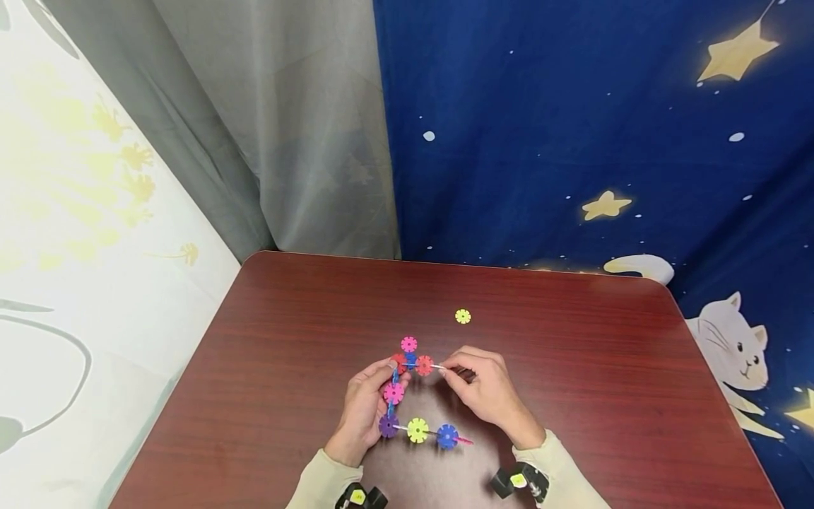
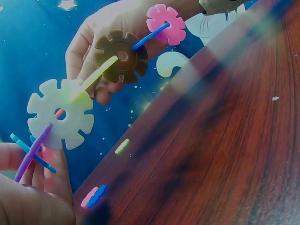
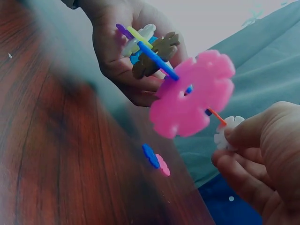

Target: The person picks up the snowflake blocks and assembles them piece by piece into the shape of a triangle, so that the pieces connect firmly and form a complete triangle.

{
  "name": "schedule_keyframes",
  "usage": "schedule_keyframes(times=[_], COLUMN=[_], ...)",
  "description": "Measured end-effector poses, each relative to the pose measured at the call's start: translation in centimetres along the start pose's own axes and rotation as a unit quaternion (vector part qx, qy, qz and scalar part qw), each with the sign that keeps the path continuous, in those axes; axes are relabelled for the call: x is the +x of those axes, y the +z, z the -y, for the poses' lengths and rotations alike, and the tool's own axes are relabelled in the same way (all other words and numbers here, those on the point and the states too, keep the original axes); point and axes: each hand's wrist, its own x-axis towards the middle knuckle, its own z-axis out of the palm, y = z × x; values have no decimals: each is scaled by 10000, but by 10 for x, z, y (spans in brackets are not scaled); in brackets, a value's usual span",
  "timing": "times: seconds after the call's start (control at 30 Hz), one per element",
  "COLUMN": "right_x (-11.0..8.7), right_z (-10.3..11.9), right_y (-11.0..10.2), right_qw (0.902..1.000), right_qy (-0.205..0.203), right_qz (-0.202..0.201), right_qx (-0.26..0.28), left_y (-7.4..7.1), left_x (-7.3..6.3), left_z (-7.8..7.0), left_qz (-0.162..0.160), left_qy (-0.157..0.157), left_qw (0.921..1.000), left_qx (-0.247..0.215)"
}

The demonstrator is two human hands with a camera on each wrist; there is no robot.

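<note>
My left hand holds a bent chain of slotted plastic flower discs near its corner. From a purple disc, one arm runs right through a white disc, a yellow disc, a brown disc, a blue disc and a pink disc. Another side passes a pink disc up to a red disc. My right hand pinches a white disc at that red disc's right edge. Fingers partly hide the slot there.
A loose yellow disc lies flat on the brown table, beyond the hands. A pink disc and a blue disc rest on the table just behind the chain. Curtains stand along the table's far edge.
</note>
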Motion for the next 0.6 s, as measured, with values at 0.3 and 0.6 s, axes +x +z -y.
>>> schedule_keyframes(times=[0.3,0.6], right_x=[0,-4], right_z=[0,-4], right_y=[3,9], right_qw=[9995,9986], right_qy=[-232,-454], right_qz=[-87,-231], right_qx=[180,166], left_y=[2,6], left_x=[2,2], left_z=[0,-2], left_qz=[-17,-15], left_qy=[32,96], left_qw=[9999,9998], left_qx=[-158,-159])
